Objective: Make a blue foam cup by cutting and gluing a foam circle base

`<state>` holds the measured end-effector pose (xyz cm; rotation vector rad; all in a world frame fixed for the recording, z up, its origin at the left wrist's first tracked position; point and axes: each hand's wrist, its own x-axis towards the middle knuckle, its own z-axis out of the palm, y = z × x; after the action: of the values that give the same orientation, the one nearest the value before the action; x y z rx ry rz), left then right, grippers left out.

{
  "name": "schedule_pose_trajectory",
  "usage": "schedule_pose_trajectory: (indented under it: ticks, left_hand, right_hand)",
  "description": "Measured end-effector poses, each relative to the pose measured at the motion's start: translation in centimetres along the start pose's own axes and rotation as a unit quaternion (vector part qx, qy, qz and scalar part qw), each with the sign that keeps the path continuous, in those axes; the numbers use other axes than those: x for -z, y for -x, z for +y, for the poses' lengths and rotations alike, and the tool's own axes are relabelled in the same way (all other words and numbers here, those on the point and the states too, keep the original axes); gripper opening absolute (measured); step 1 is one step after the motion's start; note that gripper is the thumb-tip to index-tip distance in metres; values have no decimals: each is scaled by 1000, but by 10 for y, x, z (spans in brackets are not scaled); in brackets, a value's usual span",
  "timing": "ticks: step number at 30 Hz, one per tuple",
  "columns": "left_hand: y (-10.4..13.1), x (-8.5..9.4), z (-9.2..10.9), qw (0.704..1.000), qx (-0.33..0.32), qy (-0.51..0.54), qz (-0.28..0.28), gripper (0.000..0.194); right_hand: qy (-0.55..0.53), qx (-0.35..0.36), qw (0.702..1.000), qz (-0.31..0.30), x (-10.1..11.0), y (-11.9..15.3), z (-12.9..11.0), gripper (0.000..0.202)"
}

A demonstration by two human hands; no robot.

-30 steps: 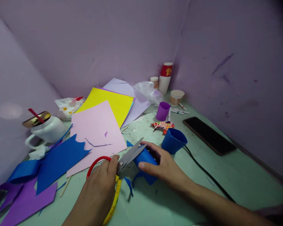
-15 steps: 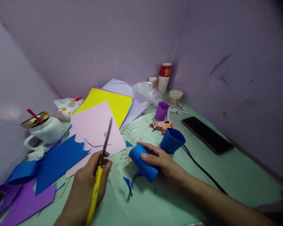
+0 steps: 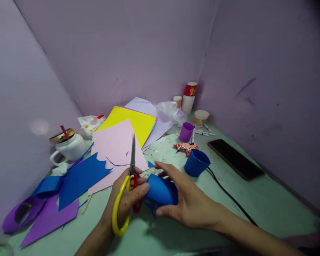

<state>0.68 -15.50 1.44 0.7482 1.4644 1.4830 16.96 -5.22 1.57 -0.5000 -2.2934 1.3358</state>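
Observation:
My left hand holds a pair of scissors with yellow and red handles, blades pointing up and away. Its thumb reaches the near left end of a blue paper tube. Around the tube's right side curve the fingers and thumb of my right hand, and the tube lies tilted between both hands. Blue scraps show partly under it. A second blue paper tube stands just beyond my right hand, and a purple paper tube stands farther back.
At left lie a cut blue sheet, purple paper pieces and a white mug. Pink paper and yellow paper overlap behind. A phone, black cable, markers and stacked paper cups are at right.
My hands have come together at the blue tube, which has turned closer to level. The scissors have rotated so both handle loops show. My right hand's fingers have spread wider around the tube.

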Motion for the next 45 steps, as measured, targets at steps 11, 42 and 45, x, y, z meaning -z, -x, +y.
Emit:
schedule_pose_trajectory:
  ticks: [11, 42, 45]
  left_hand:
    - [3, -3, -9, 995, -62, 78, 0, 52]
    - [-14, 13, -5, 977, 7, 21, 212, 46]
    - [-14, 13, -5, 978, -6, -3, 206, 49]
  right_hand:
    - [-134, -110, 982, 82, -2, 13, -13, 62]
    - [299, -107, 947, 49, 178, -88, -17, 43]
    - [216, -123, 962, 110, 183, -51, -11, 45]
